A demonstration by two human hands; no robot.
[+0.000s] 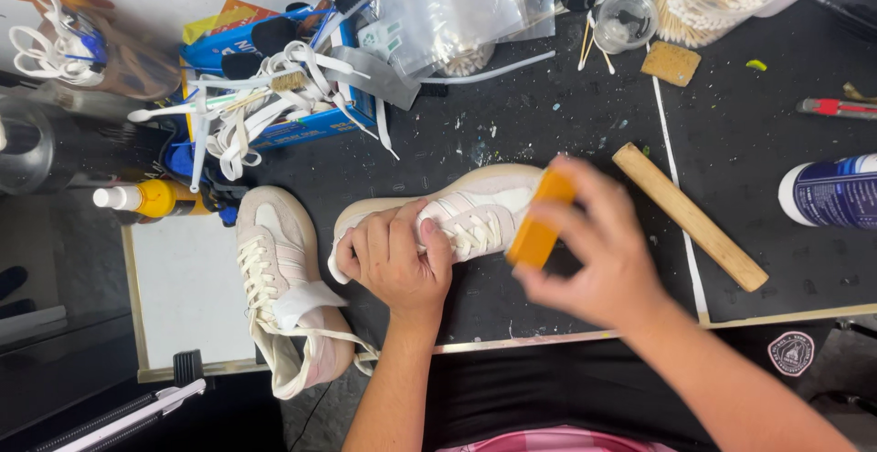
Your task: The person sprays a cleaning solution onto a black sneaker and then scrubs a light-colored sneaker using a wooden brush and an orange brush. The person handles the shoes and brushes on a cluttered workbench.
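Down on the black mat point(548, 132), the left hand point(393, 260) is curled tight around the rear of a cream sneaker point(475, 210), fingers wrapped over its collar beside the laces. Its partner, the right hand point(598, 256) (blurred), pinches an orange block point(541, 219) between thumb and fingers, pressing it against the sneaker's side. A second sneaker point(283, 288) lies just to the left, untouched.

left hand point(395, 260) grips sneaker point(475, 210) | right hand point(598, 247) holds orange block point(541, 219)
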